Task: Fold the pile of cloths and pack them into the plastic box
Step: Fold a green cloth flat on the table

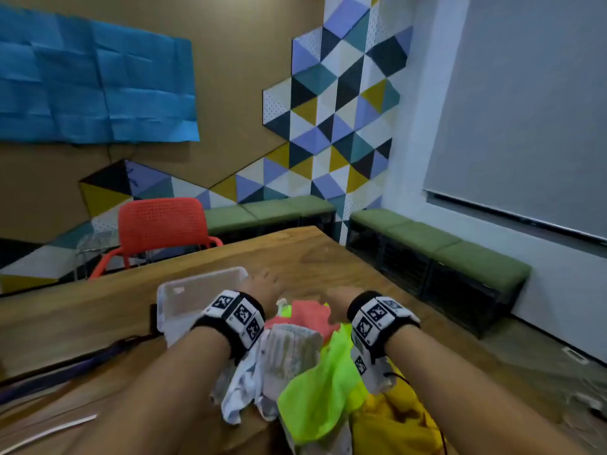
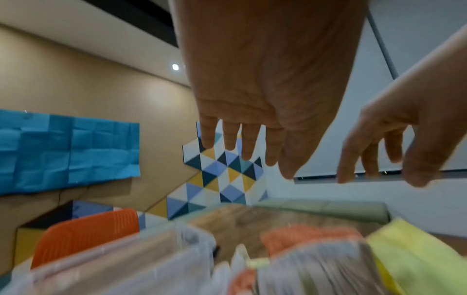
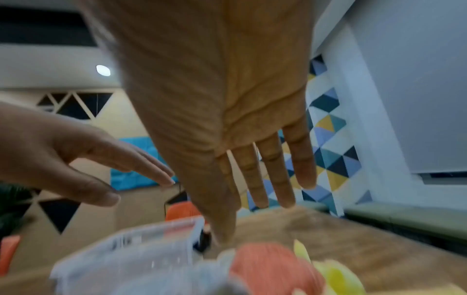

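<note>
Both hands are out over the worktop (image 1: 331, 257), fingers straight and spread, and neither grip has anything in it. The left hand (image 1: 261, 285) hovers just past the near corner of the plastic box (image 1: 200, 290); the right hand (image 1: 341, 295) is level with it, over the far edge of the heap. The wrist views agree: palms flat, fingers extended, nothing pinched.

The pile of cloths (image 1: 312, 366) lies unfolded right in front of the person, at about 6 o'clock from the two hands. I can pick out a coral cloth (image 1: 310, 315) at the far side, a pale grey-white cloth (image 1: 289, 353) in the middle, a neon green cloth (image 1: 323, 392) draped at 5 o'clock from that, and a mustard yellow cloth (image 1: 397, 418) at the near right edge. The box stands at about 10 o'clock from the pile, just beside it, and looks empty as far as its cloudy walls let me see.

By my reading nothing is folded or packed yet, so this is the very start: choosing a first piece. The next move calls for both hands to come down onto one cloth, probably the coral one nearest the fingertips, draw it clear of the tangle and spread it flat on bare wood at 12 o'clock before any fold.
</note>
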`<action>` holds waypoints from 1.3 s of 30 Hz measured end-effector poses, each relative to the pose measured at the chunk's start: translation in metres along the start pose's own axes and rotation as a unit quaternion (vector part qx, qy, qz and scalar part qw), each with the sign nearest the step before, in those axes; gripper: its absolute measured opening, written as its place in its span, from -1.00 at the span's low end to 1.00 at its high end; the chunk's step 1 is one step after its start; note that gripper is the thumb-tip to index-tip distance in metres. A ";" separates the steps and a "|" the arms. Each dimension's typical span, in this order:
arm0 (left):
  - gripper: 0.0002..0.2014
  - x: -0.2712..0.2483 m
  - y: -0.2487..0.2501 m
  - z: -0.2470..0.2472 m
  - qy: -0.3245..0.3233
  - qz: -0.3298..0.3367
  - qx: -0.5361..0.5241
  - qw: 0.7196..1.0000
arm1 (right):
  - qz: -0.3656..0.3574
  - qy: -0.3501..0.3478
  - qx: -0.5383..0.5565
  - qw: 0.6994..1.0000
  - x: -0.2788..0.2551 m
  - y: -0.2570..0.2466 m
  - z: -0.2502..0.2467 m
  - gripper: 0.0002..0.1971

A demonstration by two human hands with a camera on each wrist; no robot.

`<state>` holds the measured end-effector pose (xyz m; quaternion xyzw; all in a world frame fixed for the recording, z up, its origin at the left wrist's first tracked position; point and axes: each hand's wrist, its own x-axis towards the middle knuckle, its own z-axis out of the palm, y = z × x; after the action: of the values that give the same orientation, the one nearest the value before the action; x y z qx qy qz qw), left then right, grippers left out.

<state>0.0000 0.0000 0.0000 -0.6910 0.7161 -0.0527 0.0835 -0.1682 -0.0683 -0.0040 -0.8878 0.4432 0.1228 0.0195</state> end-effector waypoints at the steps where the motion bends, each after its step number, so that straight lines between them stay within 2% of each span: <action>1: -0.54 -0.004 0.008 0.013 -0.026 0.007 0.012 1.000 | 0.000 -0.030 -0.013 0.999 -0.005 -0.001 0.019 -0.46; 5: -0.49 -0.011 0.041 0.069 -0.076 0.045 -0.022 0.996 | 0.036 -0.127 0.009 0.991 -0.024 0.001 0.087 -0.40; 7: -0.42 -0.013 0.053 0.084 -0.097 0.058 -0.043 0.993 | 0.055 -0.156 0.030 0.986 -0.030 0.002 0.102 -0.32; 10: -0.18 -0.013 0.066 0.109 -0.147 0.079 -0.059 0.984 | 0.068 -0.149 0.045 0.985 -0.032 0.007 0.126 -0.28; 13: 0.00 -0.010 0.074 0.124 -0.164 0.096 -0.034 0.981 | 0.073 -0.116 0.061 0.989 -0.032 0.013 0.141 -0.46; 16: -0.05 -0.001 0.085 0.132 -0.176 0.102 0.011 0.979 | 0.081 -0.121 0.065 0.987 -0.027 0.013 0.146 -0.52; 21: -0.24 0.025 0.093 0.141 -0.201 0.068 -0.005 0.977 | 0.089 -0.115 0.083 0.986 -0.007 0.023 0.151 -0.51; 25: -0.32 0.042 0.091 0.144 -0.185 0.042 -0.016 0.982 | 0.088 -0.099 0.070 0.989 0.012 0.028 0.145 -0.58; 28: -0.54 0.057 0.087 0.139 -0.121 0.044 -0.044 0.991 | 0.093 -0.083 0.068 0.990 0.025 0.033 0.145 -0.63; 30: -0.60 0.065 0.082 0.133 -0.086 0.041 -0.062 0.994 | 0.095 -0.071 0.065 0.991 0.032 0.039 0.145 -0.66; 34: -0.54 0.074 0.079 0.118 -0.059 0.005 -0.086 0.994 | 0.089 -0.061 0.048 0.993 0.048 0.046 0.132 -0.65; 39: -0.53 0.072 0.068 0.109 0.006 -0.044 -0.099 0.994 | 0.102 0.001 0.066 0.993 0.050 0.046 0.109 -0.63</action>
<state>-0.0481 -0.0650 -0.1228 -0.7264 0.6872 0.0107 0.0075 -0.1979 -0.1196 -0.1184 -0.8346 0.5390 0.0932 0.0652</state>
